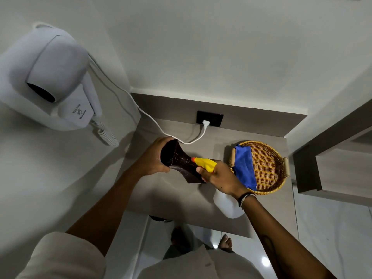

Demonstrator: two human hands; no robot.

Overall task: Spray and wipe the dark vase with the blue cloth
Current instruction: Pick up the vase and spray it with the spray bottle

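The dark vase (pixel 179 161) is tilted over the grey counter, its wide mouth toward me, droplets speckling its side. My left hand (pixel 154 159) grips it around the mouth end. My right hand (pixel 220 177) holds a spray bottle with a yellow trigger head (pixel 205 163) and a white body (pixel 226 205); the orange nozzle nearly touches the vase's narrow waist. The blue cloth (pixel 244 167) lies draped over the left rim of a wicker basket, to the right of my right hand.
The round wicker basket (pixel 267 168) with wooden handles sits at the counter's right end. A white wall hair dryer (pixel 54 81) hangs at left, its cord running to a black socket (pixel 209 118) on the back panel. A shelf edge (pixel 308 170) juts in at right.
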